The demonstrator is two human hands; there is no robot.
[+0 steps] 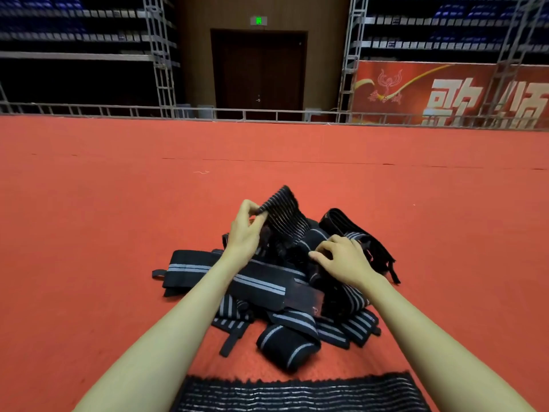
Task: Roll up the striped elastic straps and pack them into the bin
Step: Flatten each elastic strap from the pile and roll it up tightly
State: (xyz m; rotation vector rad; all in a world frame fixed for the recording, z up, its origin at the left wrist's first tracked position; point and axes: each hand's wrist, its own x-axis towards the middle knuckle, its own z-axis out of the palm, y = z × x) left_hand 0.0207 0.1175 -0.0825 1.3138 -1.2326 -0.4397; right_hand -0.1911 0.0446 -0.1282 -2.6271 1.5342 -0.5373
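The red floor carries everything here; I see no bin, so packing has to wait, as I judge it. In front of me lies the pile of black straps with grey stripes, tangled and overlapping. A wide ribbed band is stretched flat just before my knees, and one roll sits at the pile's near edge. From the top of the pile I have one strap lifted. My left hand pinches its free end between thumb and fingertips and holds it up and tilted. My right hand has its fingers curled on the fabric just below, on what seems to be the same strap's lower run, though the tangle makes that hard to tell. The step in hand, I think, is freeing this strap and starting its roll. To do it well I should draw it clear of the others before turning it. I should fold the end over squarely with both edges level and keep light tension with the right hand so the coil winds tight and does not cone. I should also watch that no hook patch snags a neighbour.
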